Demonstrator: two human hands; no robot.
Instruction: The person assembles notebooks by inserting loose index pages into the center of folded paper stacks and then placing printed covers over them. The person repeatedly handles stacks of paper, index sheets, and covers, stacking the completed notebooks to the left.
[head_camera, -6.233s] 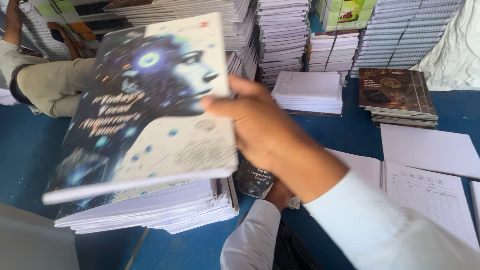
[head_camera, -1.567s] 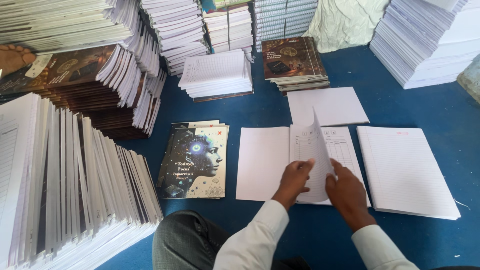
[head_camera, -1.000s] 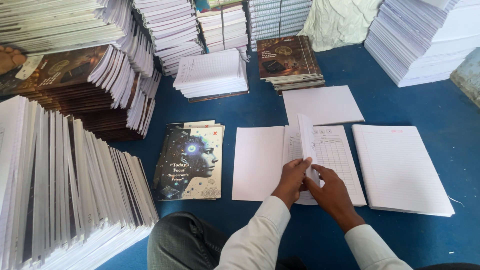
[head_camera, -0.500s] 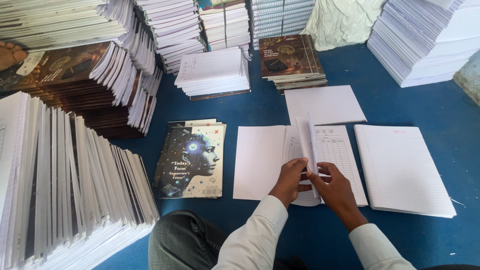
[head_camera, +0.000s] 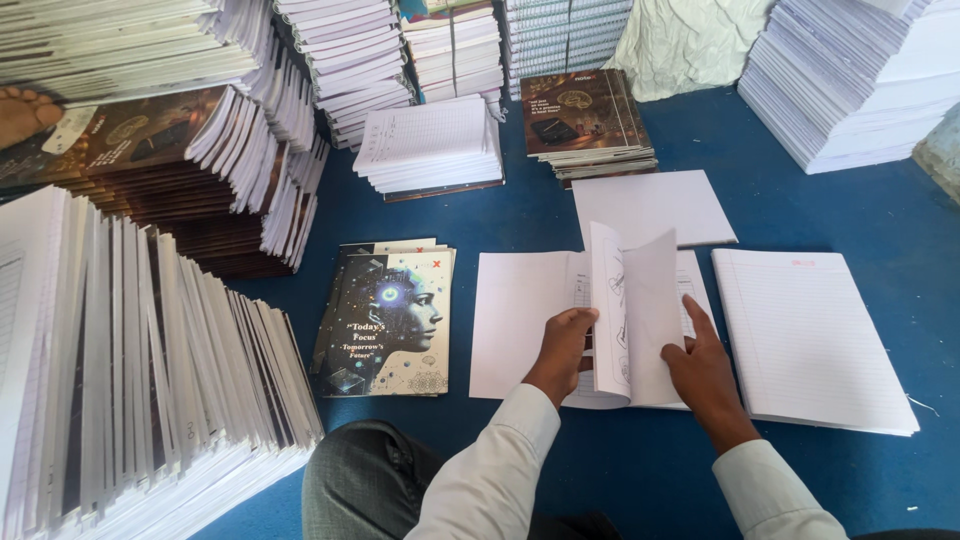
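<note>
Blue floor (head_camera: 560, 210) underneath; left hand (head_camera: 562, 345) and right hand (head_camera: 700, 365) apart, pinching upright pages (head_camera: 635, 300); could crease or slip.

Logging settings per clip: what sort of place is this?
Likely a notebook bindery or print workshop: tall stacks of unbound pages, finished covered notebooks on a blue floor, both hands leafing loose sheets.

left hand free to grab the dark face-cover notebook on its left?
Probably yes. The left hand grips the open booklet, and only a white sheet and bare blue floor lie between it and the face-cover notebook, whose top is uncovered.
</note>
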